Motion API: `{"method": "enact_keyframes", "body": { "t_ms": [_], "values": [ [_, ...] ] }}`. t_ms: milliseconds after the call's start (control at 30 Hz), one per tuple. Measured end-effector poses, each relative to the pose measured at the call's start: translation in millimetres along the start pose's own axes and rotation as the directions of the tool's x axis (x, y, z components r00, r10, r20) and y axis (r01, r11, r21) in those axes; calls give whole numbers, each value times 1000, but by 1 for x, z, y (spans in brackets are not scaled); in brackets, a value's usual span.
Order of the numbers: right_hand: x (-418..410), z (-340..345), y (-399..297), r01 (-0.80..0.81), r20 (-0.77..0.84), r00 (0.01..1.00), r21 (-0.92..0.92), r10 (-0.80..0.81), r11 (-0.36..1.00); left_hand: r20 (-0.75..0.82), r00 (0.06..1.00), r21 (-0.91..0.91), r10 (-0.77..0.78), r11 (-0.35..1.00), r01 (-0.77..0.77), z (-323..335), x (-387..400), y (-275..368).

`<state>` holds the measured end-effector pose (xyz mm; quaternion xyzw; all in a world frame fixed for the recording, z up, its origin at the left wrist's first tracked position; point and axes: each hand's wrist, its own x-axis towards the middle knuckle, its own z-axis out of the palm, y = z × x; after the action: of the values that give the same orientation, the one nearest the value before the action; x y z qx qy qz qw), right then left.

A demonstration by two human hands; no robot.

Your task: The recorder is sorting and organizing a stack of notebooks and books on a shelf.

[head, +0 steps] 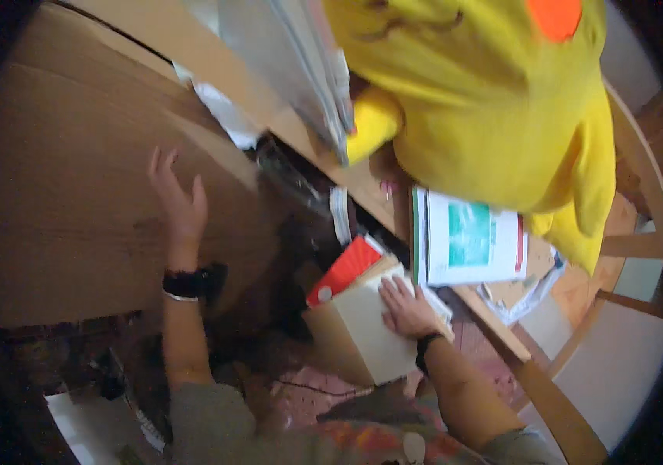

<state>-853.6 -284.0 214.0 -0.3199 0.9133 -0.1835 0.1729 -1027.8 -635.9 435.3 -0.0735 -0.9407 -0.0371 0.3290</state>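
Note:
My left hand point(180, 200) is raised with its fingers apart in front of a large brown wooden panel point(87, 203), nothing in it. My right hand point(407, 311) lies on a cream-coloured paper folder or sheet point(366, 331), at a stack of papers; whether its fingers grip the stack I cannot tell. A red booklet or card point(346, 270) pokes out of the stack's upper left side. Just above and right of that hand rests a stack of books or papers with a green and white cover point(503, 244).
A big yellow plush toy point(482, 116) sits at the upper right. Left of it stand blurred grey, folder-like items point(285, 64). A dark gap holding various things point(302, 180) runs beside a wooden edge point(366, 215). Wooden furniture frames point(569, 412) stand at the lower right.

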Motion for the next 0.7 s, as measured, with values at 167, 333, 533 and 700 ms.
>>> {"method": "enact_keyframes", "body": {
  "t_ms": [167,333,533,700],
  "values": [
    [11,12,-8,16,-66,998,-44,-19,999,581,479,-86,-657,536,840,3,-242,-9],
    [4,12,-5,1,-96,995,-70,-8,998,932,-202,76,-301,-385,920,17,-408,100],
    [4,17,-10,35,-141,989,-80,-46,996,964,-110,-139,-241,-816,562,-15,-454,137],
    [-6,15,2,17,-176,984,-90,-33,996,961,37,-247,-276,-782,572,-62,-391,158]
  ]
}}
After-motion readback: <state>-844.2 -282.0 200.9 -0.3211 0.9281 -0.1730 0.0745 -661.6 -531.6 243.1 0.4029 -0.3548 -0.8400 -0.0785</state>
